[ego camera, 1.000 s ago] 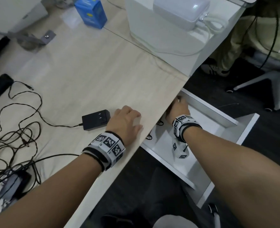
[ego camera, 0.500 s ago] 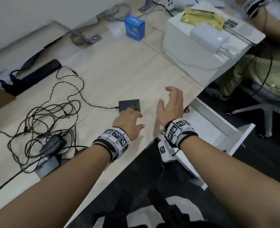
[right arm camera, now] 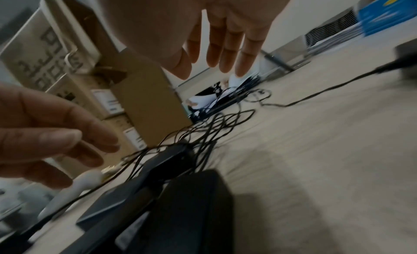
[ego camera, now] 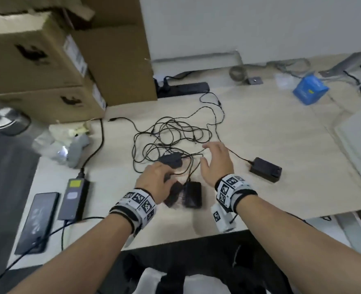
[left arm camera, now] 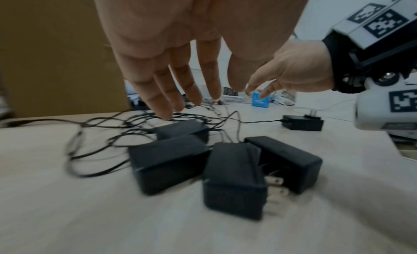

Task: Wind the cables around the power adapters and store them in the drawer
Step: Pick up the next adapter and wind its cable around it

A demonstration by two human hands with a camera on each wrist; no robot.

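Both hands, left hand and right hand, spread and empty above clustered power adapters: rigid, light blocks, best gripped across flat sides; thin cables limp, tangle-prone.

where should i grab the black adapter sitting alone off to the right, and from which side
Judging by its pose, take the lone adapter across its two long flat sides, from above with the right hand. Avoid the prong end on the right and the end where its cable exits.

On your desk, the clustered power adapters sit near the front edge, tangled cables behind them, one adapter apart rightward, cardboard boxes at the back-left corner.
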